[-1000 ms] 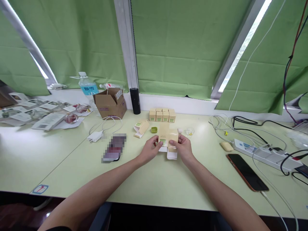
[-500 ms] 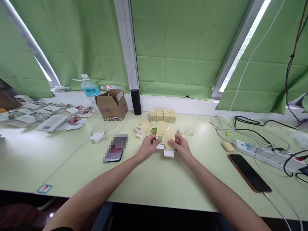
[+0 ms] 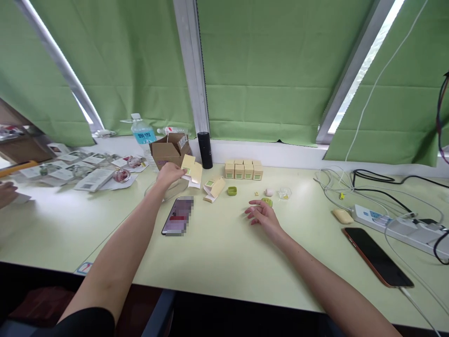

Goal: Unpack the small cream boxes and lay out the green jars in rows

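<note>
My left hand [image 3: 170, 174] pinches the edge of an unfolded cream carton [image 3: 192, 171], just in front of the brown cardboard box. My right hand [image 3: 264, 216] hovers low over the table with its fingers apart and nothing in them. Beside its fingertips lies a green square piece [image 3: 267, 201], partly hidden. A small green tray-like case [image 3: 232, 191] sits farther left. Close by are a pinkish-white rounded item [image 3: 269, 192], a clear small dish [image 3: 285, 193] and a tiny yellow piece [image 3: 257, 193]. Another opened cream carton [image 3: 214, 189] rests right of the held one.
Several small cream boxes [image 3: 243, 170] stand in a row at the back, near a black cylinder [image 3: 205, 150]. Phones lie at left [image 3: 177, 216] and right [image 3: 378, 257]. Cables surround a white power strip [image 3: 396, 228]. Another person's hand [image 3: 7, 193] shows at far left.
My left hand has carried the unfolded carton left and away toward the cardboard box. My right hand has let go of it and opened. The view has shifted slightly.
</note>
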A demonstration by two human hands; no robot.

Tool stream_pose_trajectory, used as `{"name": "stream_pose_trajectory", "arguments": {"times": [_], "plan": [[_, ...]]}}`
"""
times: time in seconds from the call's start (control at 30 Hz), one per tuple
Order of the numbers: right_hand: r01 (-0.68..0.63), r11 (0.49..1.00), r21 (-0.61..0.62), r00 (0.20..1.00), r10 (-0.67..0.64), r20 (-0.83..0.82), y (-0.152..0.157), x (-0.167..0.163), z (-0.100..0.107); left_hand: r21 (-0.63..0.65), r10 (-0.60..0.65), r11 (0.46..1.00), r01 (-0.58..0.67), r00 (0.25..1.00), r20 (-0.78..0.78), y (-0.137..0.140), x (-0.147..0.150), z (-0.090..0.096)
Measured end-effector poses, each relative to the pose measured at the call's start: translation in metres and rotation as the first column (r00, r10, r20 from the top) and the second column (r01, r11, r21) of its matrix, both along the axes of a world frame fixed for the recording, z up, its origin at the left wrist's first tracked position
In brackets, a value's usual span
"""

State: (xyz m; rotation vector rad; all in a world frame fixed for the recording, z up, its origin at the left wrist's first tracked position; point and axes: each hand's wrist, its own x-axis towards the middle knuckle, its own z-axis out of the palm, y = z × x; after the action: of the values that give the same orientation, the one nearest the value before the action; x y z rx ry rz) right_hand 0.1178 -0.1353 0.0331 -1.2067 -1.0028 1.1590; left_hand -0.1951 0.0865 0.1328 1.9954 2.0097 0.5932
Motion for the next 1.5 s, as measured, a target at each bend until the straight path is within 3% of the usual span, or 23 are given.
{"name": "stream_pose_trajectory", "arguments": {"times": [0.27,0.5,0.7,0.87,1.0,1.13,1.3,1.43,1.5], "plan": [[-0.008,1.000,0.006,1.000,0.008,0.028,-0.001,0.000,0.000,-0.213,-0.104,0.973,0.092,0.993,-0.049,0.020,0.018,-0.028],[-0.025,1.000,0.003,0.998,0.025,0.062,-0.003,-0.002,0.000,-0.283,-0.183,0.945,0.165,0.982,-0.040,0.014,0.034,-0.035],[-0.040,0.999,0.009,0.997,0.039,0.067,-0.003,-0.002,0.000,-0.277,-0.217,0.940,0.200,0.976,-0.033,0.002,0.043,-0.037],[-0.039,0.999,0.021,0.997,0.038,0.065,-0.003,-0.002,0.002,-0.250,-0.156,0.960,0.124,0.981,-0.113,-0.003,0.045,-0.029],[-0.035,0.999,0.017,0.996,0.034,0.085,-0.003,-0.002,0.001,-0.150,-0.068,0.988,0.039,0.978,-0.196,-0.018,0.048,-0.018],[-0.004,0.998,0.067,0.989,-0.006,0.148,-0.003,-0.005,-0.002,-0.010,-0.148,0.989,0.149,0.967,-0.208,-0.055,0.068,-0.012],[0.150,0.969,0.197,0.965,-0.187,0.181,-0.005,0.001,0.004,0.004,-0.449,0.891,0.455,0.880,-0.155,-0.109,0.113,-0.029],[0.372,0.869,0.327,0.886,-0.437,0.155,-0.003,0.025,0.018,0.034,-0.619,0.777,0.628,0.773,-0.134,-0.139,0.140,-0.060],[0.423,0.837,0.347,0.833,-0.510,0.215,0.001,0.039,0.020,0.061,-0.661,0.743,0.666,0.745,-0.087,-0.149,0.147,-0.077]]}}
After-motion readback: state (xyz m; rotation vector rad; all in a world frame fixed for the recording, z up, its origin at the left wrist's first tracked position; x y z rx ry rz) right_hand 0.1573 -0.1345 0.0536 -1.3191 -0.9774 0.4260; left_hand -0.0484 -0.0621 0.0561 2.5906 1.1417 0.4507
